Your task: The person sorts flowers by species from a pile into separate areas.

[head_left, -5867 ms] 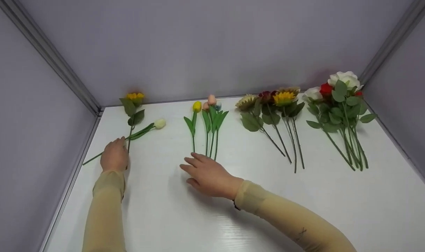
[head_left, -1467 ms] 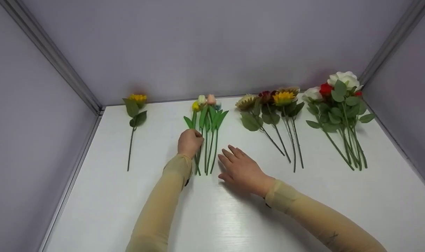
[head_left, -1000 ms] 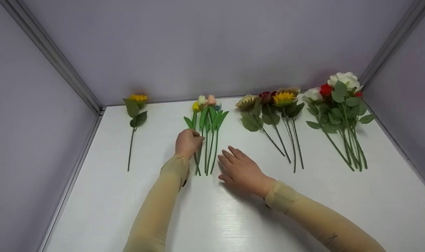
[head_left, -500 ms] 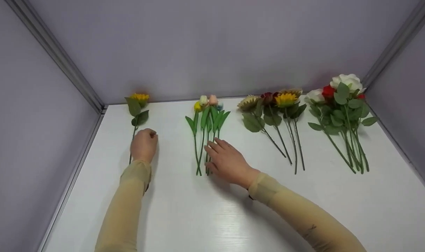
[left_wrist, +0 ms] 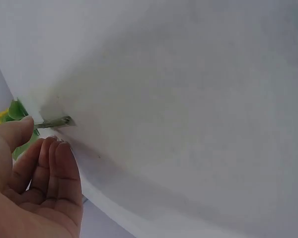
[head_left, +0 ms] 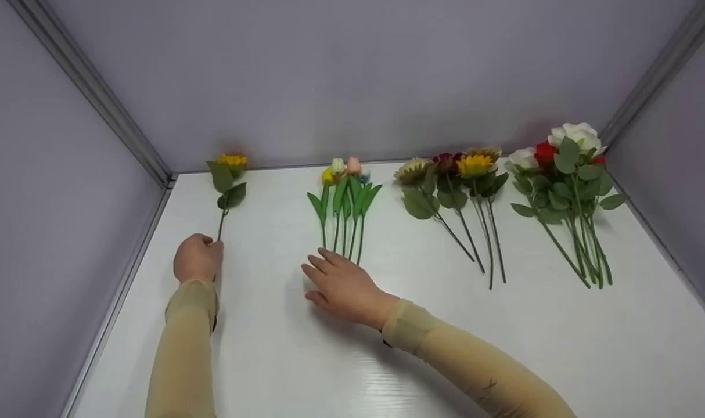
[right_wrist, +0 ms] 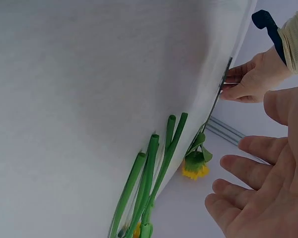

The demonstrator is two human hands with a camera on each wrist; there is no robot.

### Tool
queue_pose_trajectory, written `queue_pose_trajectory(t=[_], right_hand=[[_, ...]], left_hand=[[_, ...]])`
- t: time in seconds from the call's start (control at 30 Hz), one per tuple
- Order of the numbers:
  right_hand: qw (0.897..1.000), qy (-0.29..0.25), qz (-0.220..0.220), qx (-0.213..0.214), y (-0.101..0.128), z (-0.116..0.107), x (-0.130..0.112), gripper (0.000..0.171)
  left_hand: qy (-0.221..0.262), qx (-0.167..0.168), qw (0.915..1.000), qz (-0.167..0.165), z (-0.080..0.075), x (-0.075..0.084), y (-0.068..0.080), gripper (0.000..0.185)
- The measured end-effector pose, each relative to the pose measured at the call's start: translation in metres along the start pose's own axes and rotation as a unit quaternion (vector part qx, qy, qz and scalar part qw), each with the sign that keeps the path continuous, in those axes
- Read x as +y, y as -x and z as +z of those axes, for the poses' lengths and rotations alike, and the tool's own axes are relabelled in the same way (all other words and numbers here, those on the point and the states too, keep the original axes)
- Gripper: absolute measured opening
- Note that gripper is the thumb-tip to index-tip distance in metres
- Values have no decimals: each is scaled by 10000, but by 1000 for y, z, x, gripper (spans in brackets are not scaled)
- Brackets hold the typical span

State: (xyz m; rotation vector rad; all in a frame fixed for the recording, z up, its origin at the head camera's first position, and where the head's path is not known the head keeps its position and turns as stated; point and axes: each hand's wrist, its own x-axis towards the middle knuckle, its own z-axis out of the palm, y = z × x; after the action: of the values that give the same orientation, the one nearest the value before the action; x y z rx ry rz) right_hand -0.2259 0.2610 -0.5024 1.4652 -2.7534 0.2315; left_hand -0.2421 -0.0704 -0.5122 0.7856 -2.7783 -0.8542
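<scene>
At the left of the table, my left hand (head_left: 197, 258) is at the lower stem of a single sunflower (head_left: 223, 200). In the left wrist view, the thumb overlaps the sunflower's stem (left_wrist: 54, 122), and a gap separates it from the bent fingers (left_wrist: 64, 166). My right hand (head_left: 346, 287) hovers with its fingers spread over the lower stems of the tulips (head_left: 346, 200), which have yellow, white, pink and pale blue heads. Its palm (right_wrist: 283, 183) shows in the right wrist view, apart from the stem ends, holding nothing.
Right of the tulips lies a group of sunflowers and a dark red flower (head_left: 448, 180). White and red roses (head_left: 567, 168) lie at the far right. Grey walls (head_left: 352, 81) bound the white table (head_left: 271, 348) at the back and sides.
The white tulip, earlier across the single sunflower, now lies among the tulips. My left hand has let go of it and returned to the sunflower's stem; my right hand has moved left over the tulip stems.
</scene>
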Motion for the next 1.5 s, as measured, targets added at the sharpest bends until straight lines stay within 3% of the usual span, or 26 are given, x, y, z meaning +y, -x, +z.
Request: queue_pose_trajectory(t=[0.3,0.5,0.57,0.73,0.9,1.0,1.1,1.2,1.27,1.5], right_hand=[[10000,48,-83,22,5,5,4,58],[9999,99,-1,17,7,6,7,57],[9999,151,0,76,8,7,8,57],[9996,244,-21,162,9,10,8,56],[9996,249,-64,115,12,10,7,57],[9998,213,19,64,14,9,9,57],[9998,190,108,-11,15,9,11,56],[9997,168,158,-80,16,9,12,57],[9997,194,141,-57,16,9,13,56],[9998,209,64,3,15,13,10,56]], left_hand=[[-219,-122,9997,78,1,3,-1,26],[-626,-1047,9925,122,-11,12,-4,24],[-711,-1174,9903,195,-12,15,-7,27],[-623,-777,9944,366,-4,18,-13,41],[-621,-377,9966,398,5,18,-17,30],[-620,-333,9968,379,7,22,-16,25],[-737,-751,9942,242,-1,28,-11,22],[-1024,-1414,9845,149,-9,37,-8,26],[-1136,-1602,9802,245,-10,40,-9,29],[-811,-877,9919,441,0,31,-12,28]])
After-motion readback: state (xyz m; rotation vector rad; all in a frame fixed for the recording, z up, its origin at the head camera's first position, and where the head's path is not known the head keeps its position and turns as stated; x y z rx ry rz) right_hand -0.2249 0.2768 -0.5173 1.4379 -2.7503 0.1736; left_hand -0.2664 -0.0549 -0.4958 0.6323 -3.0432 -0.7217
